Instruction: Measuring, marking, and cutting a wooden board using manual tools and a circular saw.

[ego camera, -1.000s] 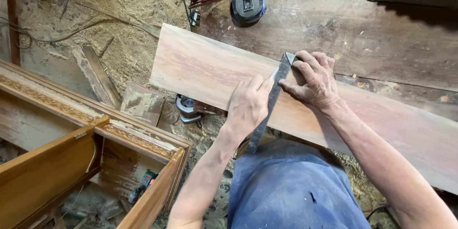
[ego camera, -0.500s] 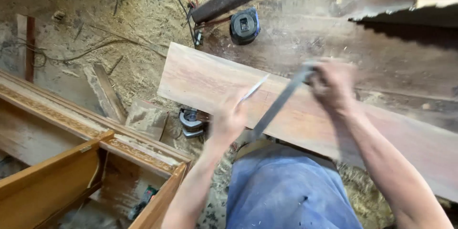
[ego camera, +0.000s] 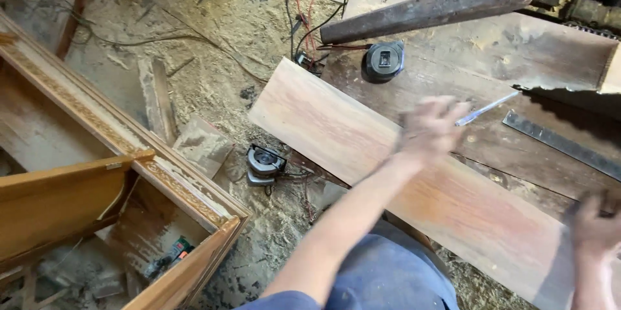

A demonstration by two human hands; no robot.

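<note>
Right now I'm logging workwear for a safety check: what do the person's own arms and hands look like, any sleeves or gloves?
Both hands are bare: no gloves. The left hand and right hand are motion-blurred. The left forearm is uncovered, with a short blue sleeve at the upper arm. No watch or wristband shows.

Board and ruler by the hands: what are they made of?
Board: solid wood, it seems; reddish-brown, bare and matt, grain streaks running lengthwise. Ruler: probably steel; a thin, flat, dark grey strip with a dull sheen. The left hand is blurred over the board.

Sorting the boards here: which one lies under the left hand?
The long reddish plank across the workbench edge lies under the left hand; the darker tapered board is farther off.
</note>
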